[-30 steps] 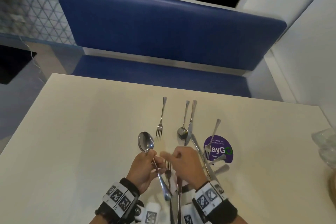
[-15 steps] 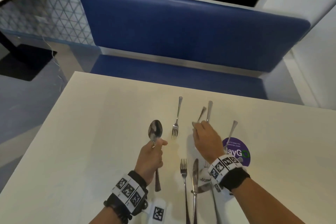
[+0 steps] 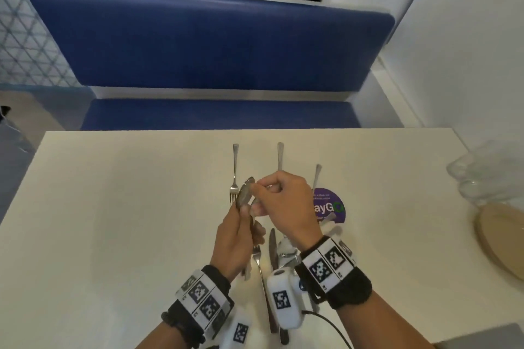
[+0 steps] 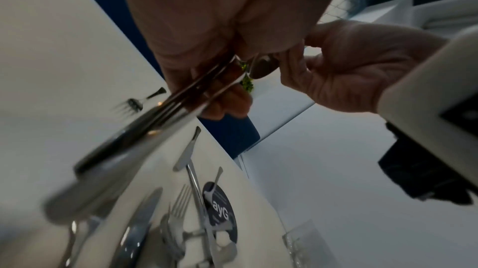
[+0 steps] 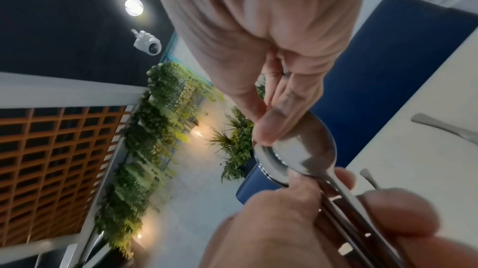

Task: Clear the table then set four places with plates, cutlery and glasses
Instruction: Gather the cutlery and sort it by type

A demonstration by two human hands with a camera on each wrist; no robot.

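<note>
My left hand (image 3: 238,232) grips the handles of two spoons (image 3: 244,194) held upright over the middle of the white table (image 3: 113,221). My right hand (image 3: 283,201) pinches the bowl of the second spoon (image 5: 302,149) against the first. In the left wrist view the two handles (image 4: 181,100) run side by side through my left fist. On the table lie a fork (image 3: 234,170) at the far side, a knife (image 3: 280,156) and another fork (image 3: 317,176) partly behind my right hand. A fork (image 3: 259,269) and knife (image 3: 272,249) lie near me.
A purple round sticker (image 3: 331,207) is on the table right of my hands. Clear glasses (image 3: 482,176) and a tan plate (image 3: 504,246) stand at the right edge. A blue bench (image 3: 209,42) runs along the far side, with a white wall on the right.
My right hand reached to the far spoon beside the knife, lifted it and brought it back against the spoon in my left hand. My left hand stayed raised.
</note>
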